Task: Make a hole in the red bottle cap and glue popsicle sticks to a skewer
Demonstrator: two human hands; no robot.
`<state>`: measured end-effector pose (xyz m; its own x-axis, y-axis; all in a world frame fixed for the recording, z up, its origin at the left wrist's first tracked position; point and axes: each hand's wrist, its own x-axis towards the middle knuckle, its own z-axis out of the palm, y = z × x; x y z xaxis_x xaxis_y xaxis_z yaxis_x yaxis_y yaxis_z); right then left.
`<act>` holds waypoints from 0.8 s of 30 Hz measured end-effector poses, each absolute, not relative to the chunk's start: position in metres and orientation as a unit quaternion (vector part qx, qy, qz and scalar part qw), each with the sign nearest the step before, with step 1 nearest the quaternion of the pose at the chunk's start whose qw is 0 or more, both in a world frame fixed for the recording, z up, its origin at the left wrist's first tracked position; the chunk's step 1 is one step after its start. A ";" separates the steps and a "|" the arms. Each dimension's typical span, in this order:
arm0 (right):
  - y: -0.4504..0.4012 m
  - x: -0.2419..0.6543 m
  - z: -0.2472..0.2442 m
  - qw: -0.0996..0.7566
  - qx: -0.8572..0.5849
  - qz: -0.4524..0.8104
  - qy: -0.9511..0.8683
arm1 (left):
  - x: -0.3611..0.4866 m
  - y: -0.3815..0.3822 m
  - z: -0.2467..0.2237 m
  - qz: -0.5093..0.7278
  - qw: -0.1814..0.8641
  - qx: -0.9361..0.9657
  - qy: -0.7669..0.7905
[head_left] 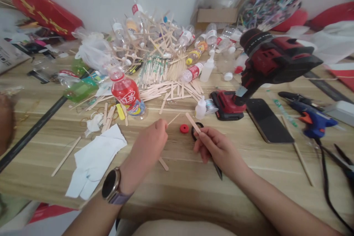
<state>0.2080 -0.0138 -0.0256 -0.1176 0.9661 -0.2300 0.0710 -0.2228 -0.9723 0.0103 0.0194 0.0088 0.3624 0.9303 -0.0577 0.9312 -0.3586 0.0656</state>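
Note:
My left hand (151,142), with a watch on its wrist, is closed on a thin wooden stick (174,118) that points up and right. Between the thumb and fingers of my right hand (214,143) is a flat craft stick (190,121), tilted up and left. Partly hidden by that hand are black-handled scissors (218,170); whether the fingers touch them I cannot tell. A red bottle cap (184,128) with a centre hole lies between my hands. Another craft stick (163,164) lies partly under my left forearm.
A red bottle (125,92), glue bottle (201,108), cordless drill (260,62), phone (269,120) and glue gun (312,116) surround my hands. White paper (96,158) lies left. Craft sticks (155,68) and plastic bottles are heaped behind. Another person's hand (6,123) is at the left edge.

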 end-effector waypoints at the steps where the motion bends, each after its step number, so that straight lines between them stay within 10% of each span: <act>1: -0.014 0.208 -0.025 0.391 -0.538 0.572 -0.479 | 0.013 0.014 0.009 0.025 0.054 0.837 0.545; 24: -0.023 0.208 -0.026 0.366 -0.575 0.489 -0.544 | 0.029 -0.023 0.004 0.022 -0.003 0.854 0.520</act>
